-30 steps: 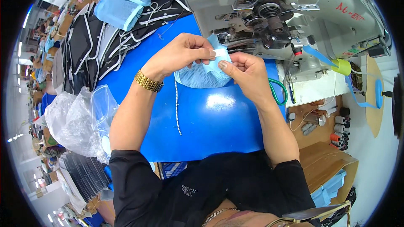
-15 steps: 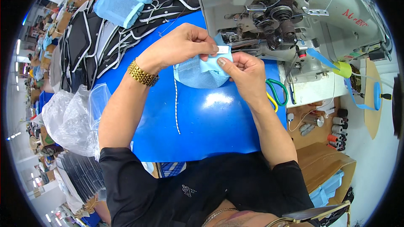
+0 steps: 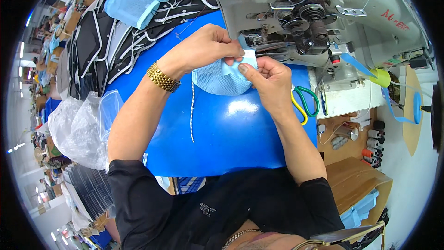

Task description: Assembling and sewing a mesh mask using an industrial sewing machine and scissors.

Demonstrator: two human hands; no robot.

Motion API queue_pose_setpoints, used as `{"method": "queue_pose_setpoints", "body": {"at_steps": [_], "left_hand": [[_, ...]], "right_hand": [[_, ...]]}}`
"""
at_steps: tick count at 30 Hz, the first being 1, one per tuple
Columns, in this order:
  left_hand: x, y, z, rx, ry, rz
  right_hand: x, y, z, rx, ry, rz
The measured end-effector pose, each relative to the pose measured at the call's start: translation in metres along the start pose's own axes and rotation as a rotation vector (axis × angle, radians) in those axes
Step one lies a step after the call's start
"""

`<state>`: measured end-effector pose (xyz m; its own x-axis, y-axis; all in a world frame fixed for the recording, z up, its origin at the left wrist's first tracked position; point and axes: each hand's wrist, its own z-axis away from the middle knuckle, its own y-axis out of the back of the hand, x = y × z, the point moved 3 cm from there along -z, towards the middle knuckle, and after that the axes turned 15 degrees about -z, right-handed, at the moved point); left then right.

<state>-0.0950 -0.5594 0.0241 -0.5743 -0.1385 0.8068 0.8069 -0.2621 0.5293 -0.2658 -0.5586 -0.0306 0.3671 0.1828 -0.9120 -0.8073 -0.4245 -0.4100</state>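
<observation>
Both my hands hold a light blue mesh fabric piece (image 3: 219, 79) at the front of a sewing machine (image 3: 273, 0). My left hand (image 3: 210, 48), a gold watch on its wrist, pinches a small white label (image 3: 249, 53) against the piece's upper edge. With thumb and fingers closed, my right hand (image 3: 270, 81) grips the plain blue band just to the right. From the left of the mesh a black-and-white cord (image 3: 192, 111) hangs down onto the blue table top (image 3: 212, 153). The fingertips partly cover the label.
Green-and-yellow-handled scissors (image 3: 305, 104) lie right of my right hand. Black pieces with white piping (image 3: 99, 48) and more blue mesh (image 3: 132, 7) are heaped at the far left. A clear plastic bag (image 3: 76, 129) sits by my left arm; a cardboard box (image 3: 351, 180) stands at right.
My left hand has shifted slightly right and now covers more of the white label. The cord's loose end has swung a little left and up. My right hand keeps its grip.
</observation>
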Motion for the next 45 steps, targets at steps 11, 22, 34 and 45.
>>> {"method": "queue_pose_setpoints", "body": {"at_steps": [11, 22, 34, 45], "left_hand": [[0.002, -0.003, 0.001, 0.015, 0.014, 0.055], [0.008, -0.003, 0.004, 0.039, 0.087, 0.04], [0.004, -0.007, 0.003, 0.081, 0.089, 0.095], [0.005, -0.008, 0.005, 0.11, 0.113, 0.1]], "right_hand": [[0.005, 0.002, -0.002, 0.006, 0.0, -0.043], [0.005, 0.003, -0.002, 0.006, 0.009, -0.016], [0.004, 0.005, -0.003, 0.022, -0.009, 0.012], [0.001, 0.006, -0.003, 0.041, -0.034, 0.034]]}}
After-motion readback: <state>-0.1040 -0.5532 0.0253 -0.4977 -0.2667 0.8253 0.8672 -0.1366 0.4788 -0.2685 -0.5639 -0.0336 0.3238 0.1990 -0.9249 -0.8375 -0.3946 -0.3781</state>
